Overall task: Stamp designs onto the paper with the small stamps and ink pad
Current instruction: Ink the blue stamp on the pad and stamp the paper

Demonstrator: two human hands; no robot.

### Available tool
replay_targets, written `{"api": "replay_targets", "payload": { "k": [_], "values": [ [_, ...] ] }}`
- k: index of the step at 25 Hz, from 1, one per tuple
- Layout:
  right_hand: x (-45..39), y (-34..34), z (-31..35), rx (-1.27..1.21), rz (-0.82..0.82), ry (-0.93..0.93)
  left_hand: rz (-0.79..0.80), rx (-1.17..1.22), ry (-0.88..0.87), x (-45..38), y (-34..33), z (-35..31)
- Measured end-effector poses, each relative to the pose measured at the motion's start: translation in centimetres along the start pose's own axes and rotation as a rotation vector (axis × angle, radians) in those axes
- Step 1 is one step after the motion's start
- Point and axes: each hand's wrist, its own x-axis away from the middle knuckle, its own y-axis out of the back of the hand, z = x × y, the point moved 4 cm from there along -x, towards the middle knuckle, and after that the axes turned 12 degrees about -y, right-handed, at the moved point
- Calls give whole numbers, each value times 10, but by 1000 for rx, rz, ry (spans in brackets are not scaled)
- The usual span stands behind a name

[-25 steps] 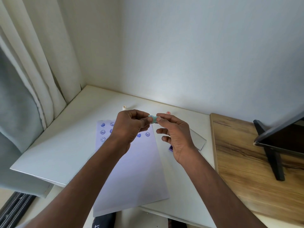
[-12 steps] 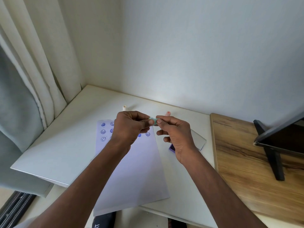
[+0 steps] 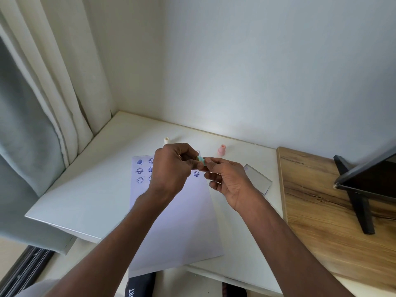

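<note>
Both hands are up over the top of the paper [image 3: 171,221], meeting in the middle. The left hand [image 3: 173,170] has its fingertips pinched on one end of a small teal stamp [image 3: 201,160], and the right hand [image 3: 228,179] pinches the other end with thumb and forefinger. So the stamp sits right between the two hands, held above the sheet and not touching it; only a sliver of teal shows between the fingers.

On the paper, rows of blue prints run along the top: a solid heart [image 3: 139,162] at the left corner, smiley faces [image 3: 139,171] under it, one more face [image 3: 196,174] just below the right hand's fingers. The left hand covers the middle of those rows.

Behind the hands a cream stamp [image 3: 166,140] and a pink stamp [image 3: 222,150] stand upright on the white table [image 3: 85,189], well apart from each other. A clear lid [image 3: 258,181] lies flat just beside the right wrist.
</note>
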Motion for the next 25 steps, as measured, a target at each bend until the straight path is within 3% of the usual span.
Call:
{"api": "replay_targets", "payload": {
  "k": [6,14,19,25],
  "values": [
    [-1,-11,1,97,62,-31,95,-181,-133,2,12,3],
    [-9,-21,-1,109,59,-86,136,-178,-51,-4,23,13],
    [-18,-38,3,56,47,-51,196,-298,-88,-8,34,16],
    [-22,-34,16,-3,-58,88,296,-448,62,-7,45,38]
  ]
}}
